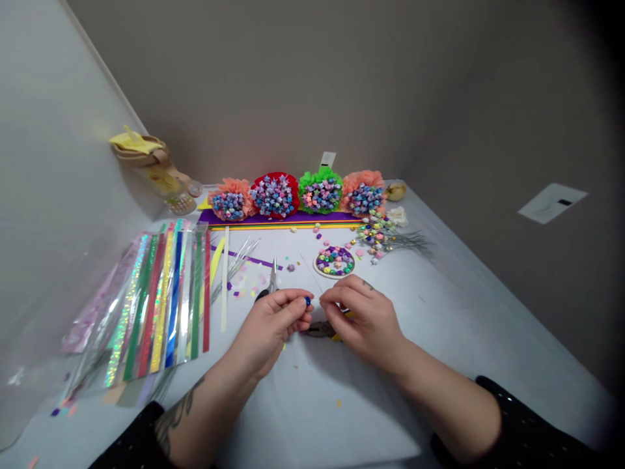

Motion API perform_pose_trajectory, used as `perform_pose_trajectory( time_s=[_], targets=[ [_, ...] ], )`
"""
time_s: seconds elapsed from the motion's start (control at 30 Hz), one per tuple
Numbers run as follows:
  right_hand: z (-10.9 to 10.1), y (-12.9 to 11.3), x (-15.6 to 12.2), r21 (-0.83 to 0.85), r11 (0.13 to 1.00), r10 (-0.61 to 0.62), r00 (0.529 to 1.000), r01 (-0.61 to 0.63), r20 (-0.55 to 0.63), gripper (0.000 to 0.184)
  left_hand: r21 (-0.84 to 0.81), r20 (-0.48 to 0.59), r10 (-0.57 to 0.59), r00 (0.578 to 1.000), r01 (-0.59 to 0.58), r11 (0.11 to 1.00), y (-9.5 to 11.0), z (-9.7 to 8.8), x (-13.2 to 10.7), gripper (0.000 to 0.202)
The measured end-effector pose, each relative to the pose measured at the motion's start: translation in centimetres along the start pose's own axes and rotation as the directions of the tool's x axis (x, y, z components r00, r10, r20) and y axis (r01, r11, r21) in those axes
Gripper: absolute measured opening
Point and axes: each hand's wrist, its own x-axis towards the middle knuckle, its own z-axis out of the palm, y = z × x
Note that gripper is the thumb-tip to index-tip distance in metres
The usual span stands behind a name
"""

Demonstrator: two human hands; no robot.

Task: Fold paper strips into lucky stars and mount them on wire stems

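My left hand pinches a small dark blue paper star between thumb and fingertips. Just to its right, the closed fingertips of my right hand hold a thin wire that slants up and to the left. Pliers lie on the table below both hands, their yellow handles partly hidden by my right hand. Scissors rest behind my left hand, blades pointing away. Beyond my right hand stands a round dish of colourful paper stars.
Clear sleeves of shiny paper strips cover the left side. Several star bouquets in crepe paper line the back on coloured sheets. Loose stars and a bundle of wires lie at back right. A bottle stands at back left.
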Motion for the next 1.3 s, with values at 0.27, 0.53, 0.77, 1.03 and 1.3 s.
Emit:
perform_pose_trajectory(
  time_s=[0.27,0.53,0.77,1.03,1.3],
  targets=[
    [0.04,0.08,0.00,-0.004,1.000,-0.002,1.000,0.002,0.006,0.015,-0.006,0.007,-0.003,1.000,0.003,1.000,-0.08,0.04,0.09,0.026],
    [-0.16,0.25,0.10,-0.179,0.978,-0.109,0.994,0.108,0.006,0.021,0.066,-0.021,0.012,1.000,-0.010,0.998,-0.16,-0.04,0.05,0.028],
    [-0.62,0.34,0.31,-0.384,0.883,-0.261,0.962,0.271,0.078,0.022,0.281,-0.053,0.116,0.992,-0.097,0.955,-0.19,0.23,0.03,0.026],
    [-0.78,-0.11,0.52,0.033,0.995,0.088,0.983,-0.095,0.163,0.016,0.676,0.043,0.489,0.871,-0.385,0.628,-0.10,-0.13,-0.36,0.014],
    [-0.55,-0.21,0.29,-0.024,0.998,0.066,0.992,-0.064,0.109,0.017,0.700,0.034,0.492,0.870,-0.372,0.609,0.30,-0.07,-0.44,0.014]
  ],
)
